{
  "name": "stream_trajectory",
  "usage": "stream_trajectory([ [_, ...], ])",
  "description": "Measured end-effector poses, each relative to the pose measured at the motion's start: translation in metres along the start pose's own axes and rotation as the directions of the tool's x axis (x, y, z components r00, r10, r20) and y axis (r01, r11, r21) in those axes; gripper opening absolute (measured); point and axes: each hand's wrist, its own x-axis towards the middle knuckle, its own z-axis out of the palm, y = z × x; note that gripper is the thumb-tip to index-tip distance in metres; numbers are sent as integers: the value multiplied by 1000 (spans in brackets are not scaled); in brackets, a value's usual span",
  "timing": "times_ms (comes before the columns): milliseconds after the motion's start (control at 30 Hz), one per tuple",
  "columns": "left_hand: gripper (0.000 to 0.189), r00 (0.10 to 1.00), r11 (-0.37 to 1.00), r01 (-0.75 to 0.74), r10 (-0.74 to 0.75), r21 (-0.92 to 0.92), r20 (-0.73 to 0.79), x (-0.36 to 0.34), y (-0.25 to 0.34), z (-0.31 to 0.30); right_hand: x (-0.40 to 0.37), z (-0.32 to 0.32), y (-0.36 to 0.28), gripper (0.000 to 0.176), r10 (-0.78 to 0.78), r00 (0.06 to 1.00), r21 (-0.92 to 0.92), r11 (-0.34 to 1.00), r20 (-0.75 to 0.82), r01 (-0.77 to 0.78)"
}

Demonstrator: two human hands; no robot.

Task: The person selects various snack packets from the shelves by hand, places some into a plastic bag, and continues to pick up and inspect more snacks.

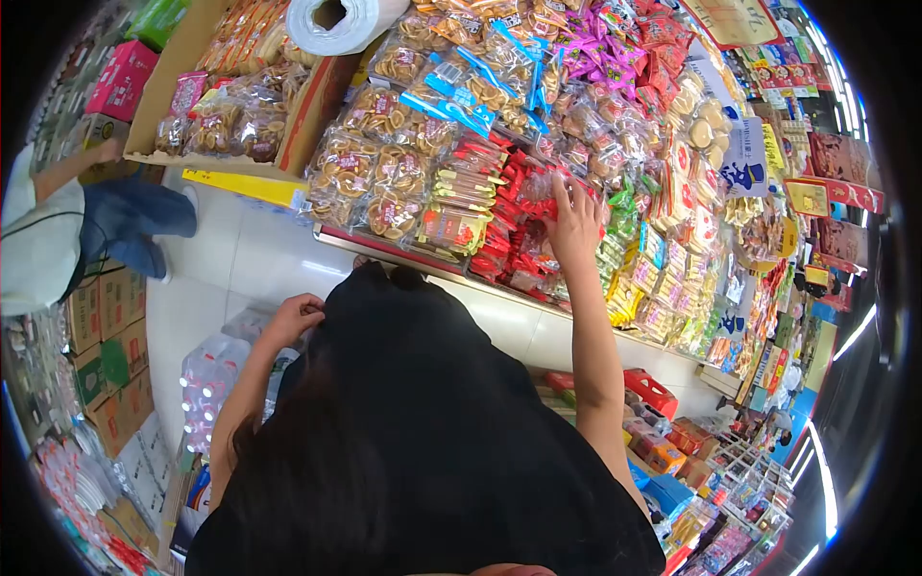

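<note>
My right hand (576, 223) rests with its fingers spread on the red-wrapped snack packets (526, 226) in the display. Low at my side, my left hand (301, 315) hangs with its fingers curled; whether anything is in them is too small to tell. Left of the red packets lie yellow-and-red snack packs (456, 216) and clear bags of round brown snacks (394, 187). On the right side of my right hand are green packets (626, 213) and yellow packets (624, 298).
A cardboard box (221, 165) of bagged snacks stands at the upper left, with a plastic bag roll (331, 40) on its edge. Another person (125, 226) stands at the far left. Bottled water packs (206, 384) sit on the floor by my left arm.
</note>
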Motion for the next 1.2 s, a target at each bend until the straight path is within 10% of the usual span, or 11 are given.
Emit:
stream_trajectory([
  [1200, 26, 884, 960, -212, 268, 182, -383, -7, 115, 77, 7, -5, -18, 64, -523, 833, 378, 819, 181, 432],
])
